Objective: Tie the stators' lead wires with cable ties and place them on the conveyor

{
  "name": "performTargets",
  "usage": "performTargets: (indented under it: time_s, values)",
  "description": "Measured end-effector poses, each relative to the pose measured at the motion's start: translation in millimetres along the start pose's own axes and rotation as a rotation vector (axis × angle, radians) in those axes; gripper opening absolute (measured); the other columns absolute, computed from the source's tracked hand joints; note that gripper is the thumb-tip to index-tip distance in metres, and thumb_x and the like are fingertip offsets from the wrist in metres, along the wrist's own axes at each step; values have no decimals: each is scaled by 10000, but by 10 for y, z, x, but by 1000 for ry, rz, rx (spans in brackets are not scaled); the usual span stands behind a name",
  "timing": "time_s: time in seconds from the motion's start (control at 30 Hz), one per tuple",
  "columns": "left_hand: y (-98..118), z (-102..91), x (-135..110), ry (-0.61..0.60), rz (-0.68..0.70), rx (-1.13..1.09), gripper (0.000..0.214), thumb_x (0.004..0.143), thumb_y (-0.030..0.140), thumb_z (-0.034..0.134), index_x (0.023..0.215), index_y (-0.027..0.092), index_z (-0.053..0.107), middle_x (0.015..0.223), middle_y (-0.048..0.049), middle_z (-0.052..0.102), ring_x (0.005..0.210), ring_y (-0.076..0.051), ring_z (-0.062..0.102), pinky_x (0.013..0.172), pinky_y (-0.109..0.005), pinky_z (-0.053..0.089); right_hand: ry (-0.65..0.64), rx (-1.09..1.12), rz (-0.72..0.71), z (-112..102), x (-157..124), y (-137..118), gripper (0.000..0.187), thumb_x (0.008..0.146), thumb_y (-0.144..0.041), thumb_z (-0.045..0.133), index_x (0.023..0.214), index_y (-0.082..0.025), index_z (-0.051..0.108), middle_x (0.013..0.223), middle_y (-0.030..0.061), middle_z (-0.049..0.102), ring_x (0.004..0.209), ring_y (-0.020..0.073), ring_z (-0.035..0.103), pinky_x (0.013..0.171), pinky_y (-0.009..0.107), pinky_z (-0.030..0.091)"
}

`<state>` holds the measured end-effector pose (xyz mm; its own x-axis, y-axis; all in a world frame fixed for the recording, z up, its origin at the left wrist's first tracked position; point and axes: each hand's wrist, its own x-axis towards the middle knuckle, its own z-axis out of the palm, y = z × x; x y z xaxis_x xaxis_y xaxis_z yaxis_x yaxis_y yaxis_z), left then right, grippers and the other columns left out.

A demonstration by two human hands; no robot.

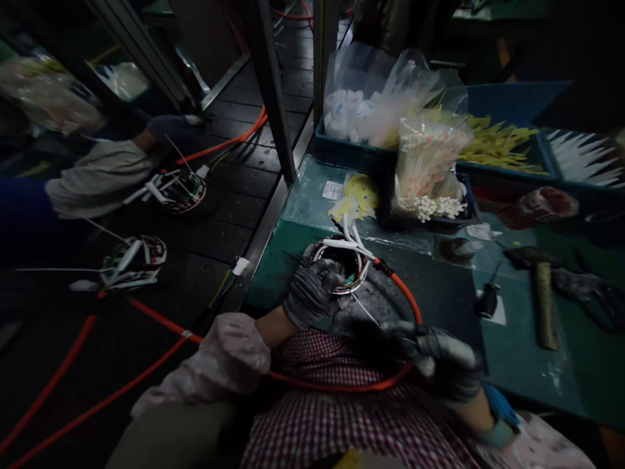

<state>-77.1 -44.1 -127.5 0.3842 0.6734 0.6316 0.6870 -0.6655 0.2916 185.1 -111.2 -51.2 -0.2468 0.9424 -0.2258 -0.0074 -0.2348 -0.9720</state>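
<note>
Close to the table's left edge, toward the near side, I have a wound stator ring lying on dark matting. My left hand, in a grey glove, has its grip clamped on the ring's left rim, the thumb reaching into the opening. A thin white cord runs from the ring's near side toward my right hand, which is gloved too and sits by the table's near edge; it is blurred, so I cannot tell whether that grip is together on the cord. White sleeves rise from the ring's far side, and an orange cable curves off its right, then loops across my checkered apron.

Along the far edge I see a blue bin with bagged white pieces, a bag of white sticks and a heap of yellow strips. Yellow cut pieces lie on clear plastic nearer the left edge. On the right half are a black-handled tool and, nearer the right edge, a hammer.

Beyond the left edge, two more wound rings sit on a dark slatted surface, near a co-worker's sleeve.
</note>
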Motion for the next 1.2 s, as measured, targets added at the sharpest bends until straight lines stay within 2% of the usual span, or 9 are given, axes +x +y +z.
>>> performTargets:
  time_s: [0.17,0.23,0.37,0.47,0.57,0.63,0.73,0.9,1.2]
  values:
    - [-5,-33,48,9,3,-54,223,945,459,756,1049,271,695,1089,-28,804,1099,-254,772,1337,-678,370,42,-308,-210,140,554,67,229,828,-499,875,950,-308,839,937,64,837,799,261,765,756,403,655]
    - [0,-46,75,4,3,-104,217,929,414,784,1076,272,710,1091,-22,816,1119,-248,778,1346,-665,361,39,-490,-291,165,814,28,237,869,-500,842,999,-303,850,1006,83,849,893,290,784,828,424,648]
    - [2,-53,113,-25,-25,-139,183,873,344,837,1028,287,758,1059,0,833,1112,-260,790,1355,-698,323,-96,-812,-315,222,1141,-137,266,988,-470,723,1096,-264,853,915,86,852,773,256,764,696,348,580]
    - [3,-58,141,-48,-22,-135,163,880,365,836,1008,283,777,1099,-13,846,1128,-263,795,1368,-679,312,-143,-660,-305,266,1194,-213,259,1000,-435,693,1043,-230,844,883,63,845,740,224,753,677,324,560]
    - [6,-69,162,-82,-16,-135,137,928,379,796,1033,293,783,1193,-14,845,1200,-249,778,1364,-647,343,-146,-366,-282,243,1171,-235,287,1025,-439,661,1077,-220,840,996,61,864,877,235,794,790,346,620]
    - [1,-73,161,-63,-11,-131,140,947,407,769,1021,287,775,1170,-9,848,1180,-245,784,1350,-647,375,-221,-284,-226,187,1152,-241,276,1005,-442,707,1090,-219,845,1028,61,867,918,241,804,827,361,644]
    - [-21,-72,135,-60,-24,-137,186,972,464,723,975,280,753,1101,-12,847,1108,-243,801,1349,-660,386,-243,-276,-186,105,1134,-237,233,913,-396,819,1039,-202,842,952,57,859,853,231,794,781,353,656]
    - [-59,-70,106,-260,-115,-165,206,926,523,773,952,321,743,1163,-18,831,1183,-280,782,1399,-676,298,-199,-275,-212,85,1114,-191,192,904,-362,826,1018,-208,839,977,60,860,882,231,795,822,371,667]
    - [-50,-56,104,-241,-129,-163,197,959,494,767,906,307,735,1135,-22,843,1176,-269,796,1408,-668,295,-186,-310,-241,99,1095,-191,205,918,-384,809,1022,-212,851,987,65,869,893,241,807,840,386,662]
